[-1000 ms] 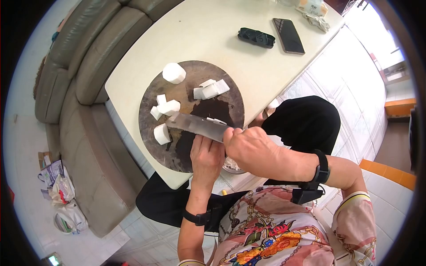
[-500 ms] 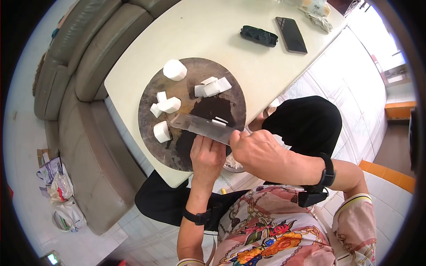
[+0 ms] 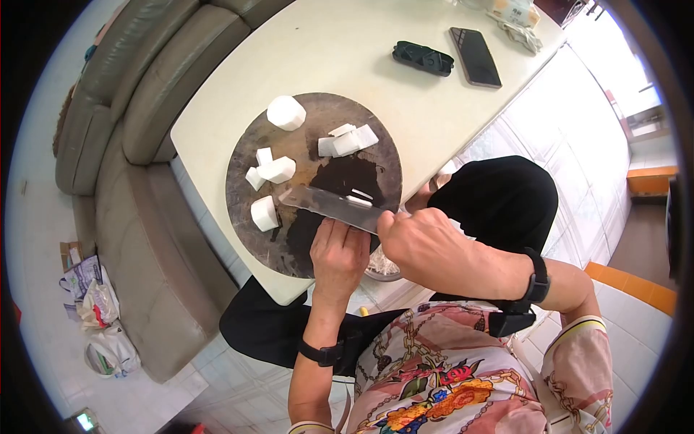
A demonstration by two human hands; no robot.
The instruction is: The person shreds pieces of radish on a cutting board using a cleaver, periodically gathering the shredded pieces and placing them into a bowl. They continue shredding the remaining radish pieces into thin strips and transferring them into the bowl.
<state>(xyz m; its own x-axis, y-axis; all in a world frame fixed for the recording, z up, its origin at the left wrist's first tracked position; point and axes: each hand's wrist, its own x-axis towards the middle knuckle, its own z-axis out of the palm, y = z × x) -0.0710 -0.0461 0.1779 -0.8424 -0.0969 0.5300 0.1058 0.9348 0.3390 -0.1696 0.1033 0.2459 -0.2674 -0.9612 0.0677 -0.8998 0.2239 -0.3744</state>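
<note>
Our right hand has its fingers curled tight round the end of the wide, flat, grey metal knife, above the round, dark, wooden-looking board on the smooth cream bench. Our left hand has its fingers pressed together at five o'clock, close by the blade, but we cannot tell what they hold. Thin white strips lie at three o'clock; for neat cuts, we should tuck those left fingertips back.
</note>
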